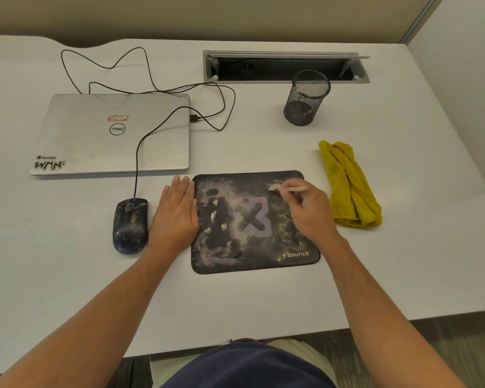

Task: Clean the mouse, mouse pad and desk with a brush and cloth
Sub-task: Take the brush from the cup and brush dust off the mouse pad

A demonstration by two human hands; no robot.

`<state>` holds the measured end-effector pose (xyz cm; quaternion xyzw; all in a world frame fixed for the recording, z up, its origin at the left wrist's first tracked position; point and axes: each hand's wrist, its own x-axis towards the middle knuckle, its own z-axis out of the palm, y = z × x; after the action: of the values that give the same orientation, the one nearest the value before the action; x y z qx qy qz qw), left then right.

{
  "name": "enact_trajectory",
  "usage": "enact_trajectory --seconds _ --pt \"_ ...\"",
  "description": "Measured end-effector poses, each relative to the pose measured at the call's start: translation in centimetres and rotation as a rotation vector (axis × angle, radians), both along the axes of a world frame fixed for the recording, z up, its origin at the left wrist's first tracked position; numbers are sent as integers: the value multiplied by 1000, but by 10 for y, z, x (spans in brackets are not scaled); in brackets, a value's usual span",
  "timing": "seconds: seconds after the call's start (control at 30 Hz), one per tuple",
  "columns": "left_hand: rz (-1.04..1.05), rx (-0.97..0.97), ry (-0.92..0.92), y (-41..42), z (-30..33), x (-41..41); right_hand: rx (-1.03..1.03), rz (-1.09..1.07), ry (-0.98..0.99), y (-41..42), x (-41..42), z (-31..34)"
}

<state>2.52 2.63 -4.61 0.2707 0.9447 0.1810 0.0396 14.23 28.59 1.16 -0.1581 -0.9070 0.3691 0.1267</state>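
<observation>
A dark, dusty mouse pad (pixel 252 242) lies on the white desk (pixel 263 298) in front of me. My right hand (pixel 310 211) grips a small pale brush (pixel 287 188) whose bristles touch the pad's upper right corner. My left hand (pixel 175 214) rests flat, fingers straight, along the pad's left edge. A black wired mouse (pixel 130 226), speckled with dust, sits left of that hand. A crumpled yellow cloth (pixel 349 186) lies just right of the pad.
A shut silver laptop (pixel 112 133) lies at the back left with the mouse cable (pixel 140 147) looping over it. A black mesh pen cup (pixel 307 98) stands behind the pad, before an open cable tray (pixel 286 67). The desk's front edge is near my body.
</observation>
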Motion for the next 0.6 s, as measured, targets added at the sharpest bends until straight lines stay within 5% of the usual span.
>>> enact_trajectory --seconds 0.33,0.6 --pt "2 16 1 2 1 1 -36 41 15 -11 96 -7" --pt "4 7 -21 1 2 1 -27 -89 143 12 20 9"
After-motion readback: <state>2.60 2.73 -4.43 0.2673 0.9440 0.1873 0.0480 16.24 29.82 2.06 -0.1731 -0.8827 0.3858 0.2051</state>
